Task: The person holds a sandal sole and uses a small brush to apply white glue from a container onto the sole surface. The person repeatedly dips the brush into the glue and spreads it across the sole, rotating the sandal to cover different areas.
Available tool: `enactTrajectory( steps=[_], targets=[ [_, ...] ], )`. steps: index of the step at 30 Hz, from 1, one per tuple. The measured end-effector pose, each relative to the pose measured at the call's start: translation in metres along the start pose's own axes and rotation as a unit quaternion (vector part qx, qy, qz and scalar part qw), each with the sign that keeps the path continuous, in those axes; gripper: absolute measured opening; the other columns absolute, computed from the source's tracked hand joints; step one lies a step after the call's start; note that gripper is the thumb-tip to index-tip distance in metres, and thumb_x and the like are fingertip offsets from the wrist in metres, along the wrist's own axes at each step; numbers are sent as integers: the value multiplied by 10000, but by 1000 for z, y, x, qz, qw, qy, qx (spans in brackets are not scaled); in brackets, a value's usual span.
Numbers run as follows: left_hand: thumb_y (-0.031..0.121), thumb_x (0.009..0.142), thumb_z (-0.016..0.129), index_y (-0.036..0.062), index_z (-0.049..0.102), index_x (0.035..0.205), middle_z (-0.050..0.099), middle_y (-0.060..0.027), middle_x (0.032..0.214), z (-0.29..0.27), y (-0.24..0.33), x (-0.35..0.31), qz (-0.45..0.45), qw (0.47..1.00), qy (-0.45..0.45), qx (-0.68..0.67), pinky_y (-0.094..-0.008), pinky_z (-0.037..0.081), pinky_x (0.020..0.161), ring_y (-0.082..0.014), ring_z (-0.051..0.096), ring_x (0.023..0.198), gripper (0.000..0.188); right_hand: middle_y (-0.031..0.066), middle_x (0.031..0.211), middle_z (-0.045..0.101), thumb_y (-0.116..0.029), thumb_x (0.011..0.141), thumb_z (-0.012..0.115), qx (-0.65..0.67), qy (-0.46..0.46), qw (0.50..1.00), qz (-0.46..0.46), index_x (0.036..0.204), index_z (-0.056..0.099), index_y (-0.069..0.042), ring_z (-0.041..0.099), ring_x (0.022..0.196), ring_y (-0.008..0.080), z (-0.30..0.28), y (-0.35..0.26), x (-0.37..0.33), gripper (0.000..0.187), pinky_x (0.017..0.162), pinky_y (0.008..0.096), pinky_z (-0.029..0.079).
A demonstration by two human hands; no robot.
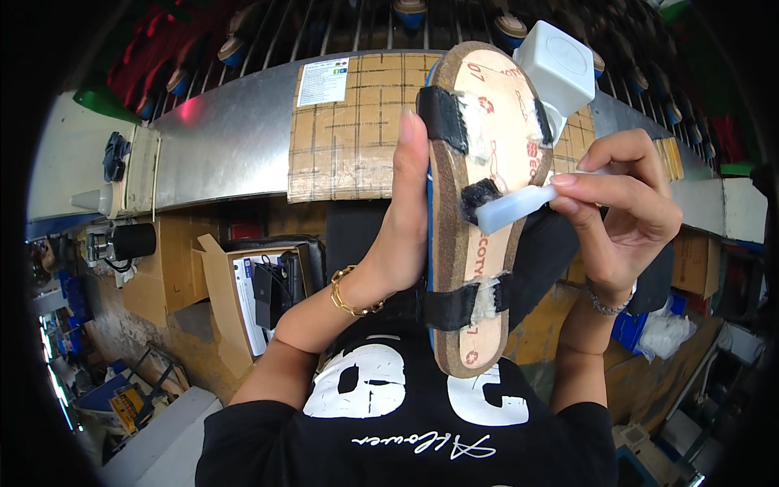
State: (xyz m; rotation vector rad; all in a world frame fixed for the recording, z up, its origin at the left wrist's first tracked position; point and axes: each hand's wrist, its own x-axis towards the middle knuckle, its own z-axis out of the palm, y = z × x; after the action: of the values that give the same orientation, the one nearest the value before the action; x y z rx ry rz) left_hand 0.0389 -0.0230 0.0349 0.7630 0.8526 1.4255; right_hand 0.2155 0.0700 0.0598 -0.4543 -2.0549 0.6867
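My left hand (403, 199) holds up an unfinished sandal (484, 264), gripping its left edge with the thumb upright along the side. The sandal is upside down, showing a cork-brown rim and a pale printed underside. Black strap ends (454, 304) are folded onto it, with whitish, glue-like patches beside them. A blue form shows along its left edge. Between the fingers and thumb of my right hand (629, 199) is a brush (515, 209) with a flat, pale handle. Its dark head lies against the middle of the underside.
Behind the sandal stands a white plastic bottle (560, 69). Cardboard (357, 138) covers part of the metal bench (227, 150). Beyond it, shoes on blue forms sit along a rack of bars (324, 28). An open carton (219, 280) is below at left.
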Motion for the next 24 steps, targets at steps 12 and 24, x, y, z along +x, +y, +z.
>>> enactTrajectory(
  steps=[12,24],
  targets=[
    [735,993,121,4,489,1413,651,-150,1264,-8,-8,4,39,997,67,-19,-321,534,965,-188,664,1119,920,62,793,578,-134,559,835,-25,-50,998,20,802,815,-88,524,721,158,-2,-11,-5,249,614,266,326],
    [823,927,105,3,492,1407,642,-163,1277,-23,-14,10,48,977,-74,-192,-332,544,972,-209,659,1139,1025,69,849,589,-70,669,824,6,-41,998,56,865,792,-38,536,777,155,-3,-12,0,202,676,251,377]
  ],
)
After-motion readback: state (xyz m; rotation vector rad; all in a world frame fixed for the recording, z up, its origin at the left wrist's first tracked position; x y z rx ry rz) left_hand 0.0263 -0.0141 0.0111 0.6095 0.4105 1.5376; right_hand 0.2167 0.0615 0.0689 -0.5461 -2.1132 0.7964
